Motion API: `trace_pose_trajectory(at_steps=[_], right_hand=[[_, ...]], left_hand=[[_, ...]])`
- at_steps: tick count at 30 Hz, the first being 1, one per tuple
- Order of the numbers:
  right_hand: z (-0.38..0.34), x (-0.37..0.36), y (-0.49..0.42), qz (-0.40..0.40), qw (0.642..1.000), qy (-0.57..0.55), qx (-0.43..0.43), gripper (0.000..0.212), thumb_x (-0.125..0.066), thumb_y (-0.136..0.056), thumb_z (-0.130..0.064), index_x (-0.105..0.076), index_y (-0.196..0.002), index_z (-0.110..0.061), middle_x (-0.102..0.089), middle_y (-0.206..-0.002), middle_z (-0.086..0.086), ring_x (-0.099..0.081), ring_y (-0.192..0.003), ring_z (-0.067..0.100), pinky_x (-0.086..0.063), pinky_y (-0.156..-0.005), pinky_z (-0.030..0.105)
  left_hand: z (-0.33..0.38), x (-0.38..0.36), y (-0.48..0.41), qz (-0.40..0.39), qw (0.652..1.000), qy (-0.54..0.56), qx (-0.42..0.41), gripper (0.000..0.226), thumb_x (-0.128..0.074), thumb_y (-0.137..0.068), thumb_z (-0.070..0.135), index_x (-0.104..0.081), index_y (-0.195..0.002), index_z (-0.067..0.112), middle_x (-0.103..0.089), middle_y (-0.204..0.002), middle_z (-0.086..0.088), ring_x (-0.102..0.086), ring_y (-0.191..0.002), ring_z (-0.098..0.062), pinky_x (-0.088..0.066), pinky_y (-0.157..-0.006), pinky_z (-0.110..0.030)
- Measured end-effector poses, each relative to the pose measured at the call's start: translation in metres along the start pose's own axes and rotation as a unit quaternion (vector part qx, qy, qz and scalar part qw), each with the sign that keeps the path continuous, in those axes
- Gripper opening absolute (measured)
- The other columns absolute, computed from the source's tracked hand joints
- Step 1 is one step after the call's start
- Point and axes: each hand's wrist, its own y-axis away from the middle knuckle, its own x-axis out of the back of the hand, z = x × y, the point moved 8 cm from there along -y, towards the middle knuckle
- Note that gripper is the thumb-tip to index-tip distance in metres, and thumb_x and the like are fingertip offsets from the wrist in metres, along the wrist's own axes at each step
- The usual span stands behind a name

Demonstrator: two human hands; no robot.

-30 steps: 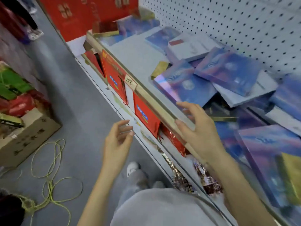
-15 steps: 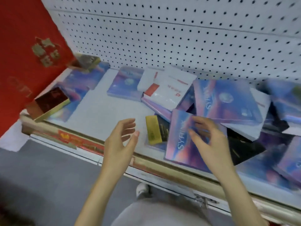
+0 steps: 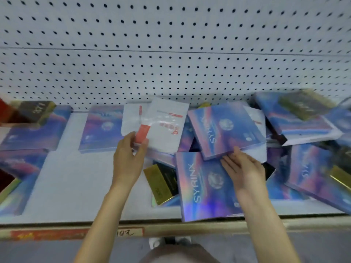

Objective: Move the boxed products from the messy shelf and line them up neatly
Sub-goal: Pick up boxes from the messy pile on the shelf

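Left hand (image 3: 129,160) pinches white box (image 3: 167,130); right hand (image 3: 245,171) seemingly touches holographic box (image 3: 224,130).

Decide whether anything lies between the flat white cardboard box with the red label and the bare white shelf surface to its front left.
Nothing visible does. The left hand grips the white cardboard box by a corner, and no box lies between it and the bare white shelf surface.

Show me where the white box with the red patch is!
Head view: the white box lies mid-shelf near the pegboard, its corner held by the left hand, left of a tilted purple box.
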Motion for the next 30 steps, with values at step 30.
trace_pose_trajectory(at_steps=[30], right_hand=[[-0.037,0.027,0.03,-0.077,0.994,0.032,0.066,0.02,-0.045,-0.096,-0.009,-0.062,-0.096,-0.019,-0.071,-0.101,0.001,-0.068,-0.09,0.015,-0.058,-0.077,0.029]], left_hand=[[0.031,0.085,-0.016,0.126,0.945,0.297,-0.042,0.01,-0.057,-0.087,0.039,-0.064,-0.081,0.037,-0.058,-0.075,0.005,-0.049,-0.074,-0.017,-0.042,-0.069,-0.036]])
